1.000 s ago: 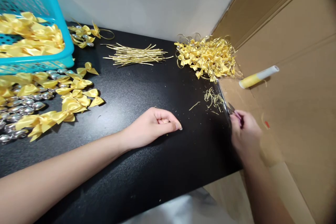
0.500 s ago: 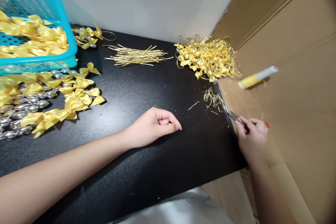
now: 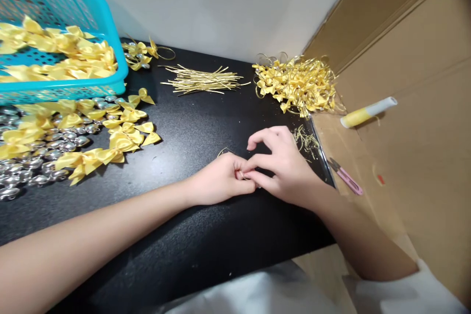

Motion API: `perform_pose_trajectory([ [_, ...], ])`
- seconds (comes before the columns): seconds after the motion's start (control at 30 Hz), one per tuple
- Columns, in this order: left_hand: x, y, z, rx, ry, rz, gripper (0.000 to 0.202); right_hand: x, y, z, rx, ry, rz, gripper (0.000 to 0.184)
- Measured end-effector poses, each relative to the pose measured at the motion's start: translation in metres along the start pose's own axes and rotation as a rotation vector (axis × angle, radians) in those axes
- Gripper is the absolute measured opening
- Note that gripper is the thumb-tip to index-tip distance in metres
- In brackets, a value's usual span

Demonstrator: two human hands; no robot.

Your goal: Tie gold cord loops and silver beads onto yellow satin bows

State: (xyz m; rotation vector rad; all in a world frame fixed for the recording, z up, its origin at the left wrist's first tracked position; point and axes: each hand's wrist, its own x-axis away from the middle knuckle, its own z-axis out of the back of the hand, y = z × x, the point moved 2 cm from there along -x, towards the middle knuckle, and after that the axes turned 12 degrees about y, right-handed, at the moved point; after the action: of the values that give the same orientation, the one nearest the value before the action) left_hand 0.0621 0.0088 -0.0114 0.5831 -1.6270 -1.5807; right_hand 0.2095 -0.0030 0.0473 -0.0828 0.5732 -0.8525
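Note:
My left hand [image 3: 221,179] rests on the black table [image 3: 206,245], fingers closed in a pinch on a small piece with a thin gold wire loop [image 3: 222,151] sticking out behind it. My right hand [image 3: 281,164] meets it from the right, thumb and forefinger pinched at the same spot, the other fingers raised. What sits between the fingertips is too small to name. Pink snips [image 3: 346,176] lie on the cardboard [image 3: 412,167] to the right, apart from both hands.
A blue basket [image 3: 106,24] of yellow ribbon bows stands at back left. Loose yellow bows [image 3: 110,137] and silver beads [image 3: 33,162] lie left. A bundle of gold wires [image 3: 202,80], a pile of finished bows [image 3: 296,83], wire scraps [image 3: 305,138] and a yellow-white tube [image 3: 368,112] lie behind.
My right hand let go of the pink snips on the cardboard and moved left to meet my left hand. The left hand stayed nearly still.

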Motion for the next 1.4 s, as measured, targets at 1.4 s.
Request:
perform_pose_trajectory([
  [1.4, 0.064, 0.018, -0.054, -0.631, -0.013, -1.195, 0.022, 0.044, -0.036, -0.043, -1.61, -0.423, -1.444, 0.042],
])
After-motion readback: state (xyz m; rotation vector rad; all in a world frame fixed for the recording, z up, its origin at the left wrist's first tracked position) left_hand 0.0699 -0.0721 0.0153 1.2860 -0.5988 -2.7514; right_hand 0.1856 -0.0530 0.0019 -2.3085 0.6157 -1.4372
